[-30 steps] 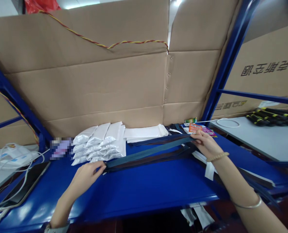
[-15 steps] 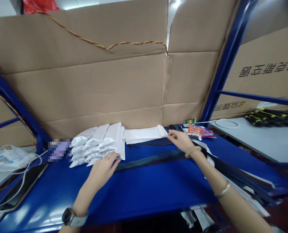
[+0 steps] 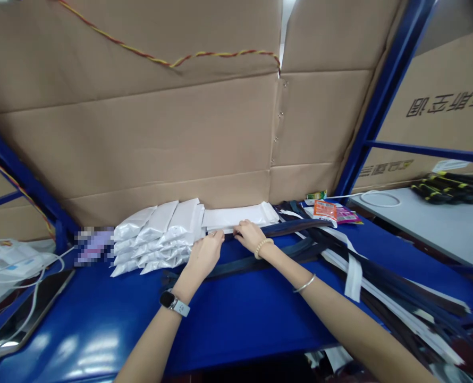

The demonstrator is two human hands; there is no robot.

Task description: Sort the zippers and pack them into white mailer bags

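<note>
Near the white packets, my left hand [image 3: 207, 255] is closed in a pinch at the left end of a dark navy zipper strip [image 3: 288, 227]. My right hand [image 3: 250, 235] pinches the same strip a short way to the right, fingertips bent inward. Small parts between the fingers are hidden. A second dark zipper strip [image 3: 244, 265] lies flat across the blue table, passing below both hands. Just behind my hands are flat white bags [image 3: 236, 215]. To the left, filled white packets [image 3: 157, 234] are stacked in several layers.
More dark and white zipper strips [image 3: 396, 284] trail over the right side of the blue table [image 3: 260, 319]. Snack packets [image 3: 324, 211] lie at the back right. A tablet [image 3: 29, 314] with white cables is at the left. Cardboard [image 3: 172, 138] stands behind.
My right hand has moved left and my left hand right and slightly up, so they are now close together. The upper dark strip is now drawn up between them.
</note>
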